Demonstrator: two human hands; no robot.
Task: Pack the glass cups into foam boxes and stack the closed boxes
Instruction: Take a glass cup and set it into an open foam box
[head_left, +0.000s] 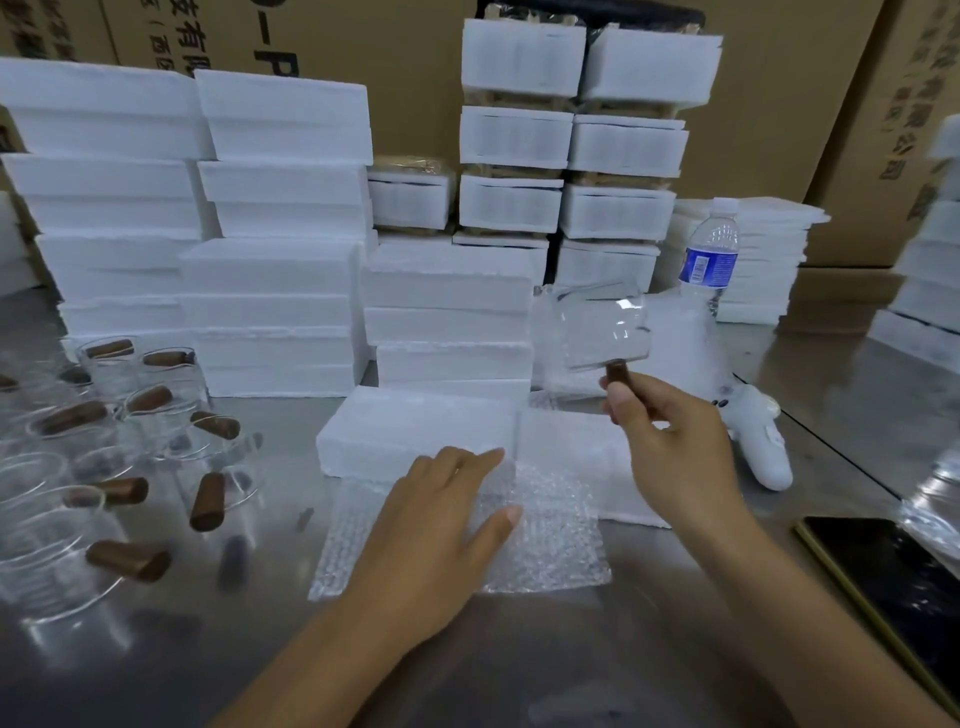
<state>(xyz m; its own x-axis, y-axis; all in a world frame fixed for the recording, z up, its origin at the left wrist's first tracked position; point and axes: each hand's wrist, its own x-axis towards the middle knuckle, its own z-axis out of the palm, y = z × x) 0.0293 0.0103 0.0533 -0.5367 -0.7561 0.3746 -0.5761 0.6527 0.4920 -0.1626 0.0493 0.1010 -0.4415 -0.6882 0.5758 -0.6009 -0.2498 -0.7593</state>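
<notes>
**1 glass cup (602, 327) held above the foam box (415, 436)**

The cup is pinched by its brown handle (618, 375) in the right hand (670, 441), over the worktop's (571, 649) middle. The left hand (441, 514) is laid flat, fingers straight, on a bubble-wrap sheet (550, 540) near the front edge.

Steel table (156, 675) bearing glass cups (52, 545), stacked foam boxes (270, 312), bubble wrap (550, 540), water bottle (709, 249), white controller (763, 447), dark phone (893, 582).
</notes>
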